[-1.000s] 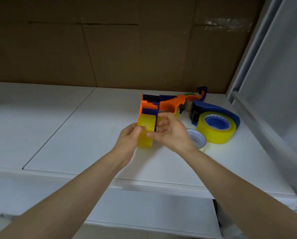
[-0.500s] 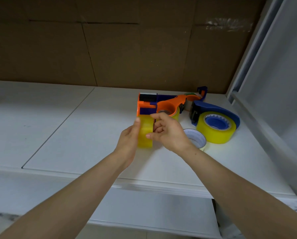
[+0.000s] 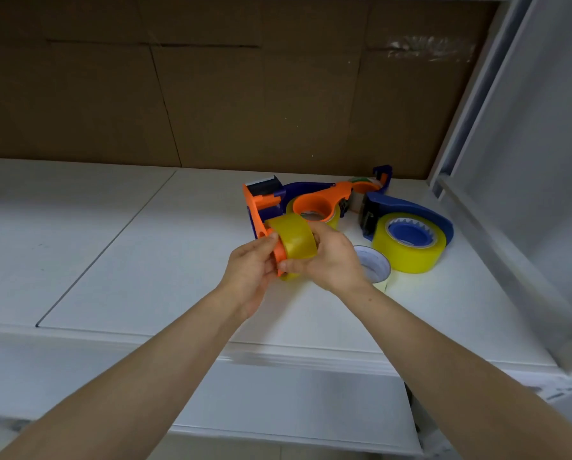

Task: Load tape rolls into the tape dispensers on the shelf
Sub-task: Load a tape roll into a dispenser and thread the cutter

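Note:
I hold a yellow tape roll (image 3: 294, 239) against an orange tape dispenser (image 3: 254, 207) just above the white shelf (image 3: 145, 260). My left hand (image 3: 253, 270) grips the dispenser's orange handle from the left, thumb on top. From the right, my right hand (image 3: 331, 257) curls its fingers round the roll. Behind lies a second orange dispenser (image 3: 321, 202) with a roll in it. A blue dispenser (image 3: 407, 210) holding a large yellow roll (image 3: 410, 250) lies to the right.
A white-cored tape roll (image 3: 372, 262) lies flat by my right wrist. Another dispenser with a blue end (image 3: 382, 179) sits at the back by the brown cardboard wall (image 3: 211, 94). A grey frame (image 3: 510, 194) closes the shelf's right side.
The roll has tilted so that its broad yellow band faces up, and it now sits on the orange dispenser. Both hands have shifted their grip around it.

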Demonstrator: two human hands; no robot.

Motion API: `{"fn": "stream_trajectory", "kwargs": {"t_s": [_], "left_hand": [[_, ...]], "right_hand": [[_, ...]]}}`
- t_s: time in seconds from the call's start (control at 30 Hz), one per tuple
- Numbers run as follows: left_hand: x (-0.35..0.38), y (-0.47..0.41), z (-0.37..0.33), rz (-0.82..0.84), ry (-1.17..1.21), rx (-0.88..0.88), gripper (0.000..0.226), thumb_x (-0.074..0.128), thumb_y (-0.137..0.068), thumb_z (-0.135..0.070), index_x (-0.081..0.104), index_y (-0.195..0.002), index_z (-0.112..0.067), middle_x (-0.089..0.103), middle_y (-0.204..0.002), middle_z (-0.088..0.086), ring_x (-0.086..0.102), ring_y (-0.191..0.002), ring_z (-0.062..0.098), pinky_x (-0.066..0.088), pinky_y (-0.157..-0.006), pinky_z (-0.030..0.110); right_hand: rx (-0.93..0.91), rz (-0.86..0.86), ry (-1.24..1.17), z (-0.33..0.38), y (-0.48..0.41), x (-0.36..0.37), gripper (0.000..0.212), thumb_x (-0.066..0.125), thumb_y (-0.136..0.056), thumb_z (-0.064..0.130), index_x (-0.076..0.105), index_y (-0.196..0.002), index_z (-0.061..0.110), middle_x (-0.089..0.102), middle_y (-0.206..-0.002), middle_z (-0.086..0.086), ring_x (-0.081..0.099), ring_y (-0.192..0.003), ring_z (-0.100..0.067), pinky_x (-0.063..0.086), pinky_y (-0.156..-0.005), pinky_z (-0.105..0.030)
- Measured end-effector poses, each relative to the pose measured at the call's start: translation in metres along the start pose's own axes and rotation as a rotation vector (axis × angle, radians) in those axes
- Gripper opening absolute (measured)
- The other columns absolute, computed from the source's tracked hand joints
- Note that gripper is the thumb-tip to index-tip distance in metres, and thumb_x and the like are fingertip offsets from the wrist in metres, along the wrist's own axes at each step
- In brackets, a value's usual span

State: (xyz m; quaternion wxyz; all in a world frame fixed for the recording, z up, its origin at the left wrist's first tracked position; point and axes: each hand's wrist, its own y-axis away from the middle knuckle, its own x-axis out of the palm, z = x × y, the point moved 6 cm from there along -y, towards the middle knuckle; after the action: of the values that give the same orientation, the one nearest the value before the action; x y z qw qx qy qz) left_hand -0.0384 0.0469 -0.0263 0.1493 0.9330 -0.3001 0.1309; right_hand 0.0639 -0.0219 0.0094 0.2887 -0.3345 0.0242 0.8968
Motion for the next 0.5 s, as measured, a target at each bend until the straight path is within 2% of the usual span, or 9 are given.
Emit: {"fn": "stream_trajectory", "kwargs": {"t_s": [0.1, 0.2, 0.3, 0.37, 0.47, 0.5], "left_hand": [[-0.002, -0.002, -0.006, -0.095, -0.005, 0.025, 0.026, 0.052, -0.094, -0.015, 0.058, -0.114, 0.0, 0.065, -0.112, 0.017, 0.065, -0.1, 0.028, 0.056, -0.08, 0.032], [-0.009, -0.007, -0.014, -0.204, -0.053, 0.071, 0.025, 0.052, -0.094, -0.014, 0.057, -0.114, 0.0, 0.063, -0.116, 0.019, 0.061, -0.106, 0.032, 0.052, -0.092, 0.042], [-0.015, -0.012, -0.022, -0.263, -0.076, 0.101, 0.02, 0.047, -0.097, -0.017, 0.054, -0.114, -0.009, 0.061, -0.114, 0.012, 0.058, -0.11, 0.031, 0.045, -0.102, 0.047], [-0.018, -0.016, -0.026, -0.284, -0.081, 0.118, 0.021, 0.043, -0.099, -0.02, 0.052, -0.117, -0.014, 0.06, -0.112, 0.009, 0.057, -0.111, 0.03, 0.042, -0.105, 0.047], [-0.012, -0.016, -0.03, -0.265, -0.069, 0.131, 0.023, 0.039, -0.1, -0.02, 0.054, -0.115, -0.011, 0.063, -0.105, 0.009, 0.058, -0.106, 0.029, 0.043, -0.104, 0.046], [-0.009, -0.017, -0.03, -0.243, -0.068, 0.132, 0.026, 0.038, -0.1, -0.02, 0.055, -0.116, -0.009, 0.064, -0.105, 0.01, 0.059, -0.104, 0.029, 0.044, -0.102, 0.046]], "right_hand": [[0.05, -0.057, 0.015, -0.004, -0.002, -0.009, 0.069, 0.084, -0.063, 0.032, 0.051, -0.124, 0.022, 0.058, -0.103, 0.007, 0.055, -0.098, -0.014, 0.049, -0.084, -0.033], [0.079, -0.154, -0.012, -0.008, -0.004, -0.027, 0.064, 0.082, -0.066, 0.024, 0.053, -0.123, 0.018, 0.063, -0.111, -0.001, 0.059, -0.103, -0.02, 0.051, -0.088, -0.037], [0.118, -0.254, -0.109, -0.015, -0.007, -0.049, 0.062, 0.076, -0.069, 0.018, 0.054, -0.127, 0.02, 0.058, -0.121, -0.006, 0.056, -0.111, -0.023, 0.05, -0.092, -0.037], [0.121, -0.27, -0.347, -0.018, -0.009, -0.058, 0.059, 0.072, -0.069, 0.013, 0.057, -0.125, 0.022, 0.061, -0.118, -0.006, 0.059, -0.108, -0.02, 0.05, -0.094, -0.037], [0.144, -0.098, -0.87, -0.016, -0.011, -0.058, 0.057, 0.061, -0.078, -0.007, 0.052, -0.13, 0.014, 0.068, -0.103, -0.005, 0.065, -0.099, -0.019, 0.051, -0.094, -0.034], [0.154, -0.039, -0.964, -0.014, -0.012, -0.055, 0.054, 0.057, -0.08, -0.01, 0.052, -0.129, 0.013, 0.068, -0.101, -0.005, 0.066, -0.095, -0.019, 0.052, -0.091, -0.033]]}}
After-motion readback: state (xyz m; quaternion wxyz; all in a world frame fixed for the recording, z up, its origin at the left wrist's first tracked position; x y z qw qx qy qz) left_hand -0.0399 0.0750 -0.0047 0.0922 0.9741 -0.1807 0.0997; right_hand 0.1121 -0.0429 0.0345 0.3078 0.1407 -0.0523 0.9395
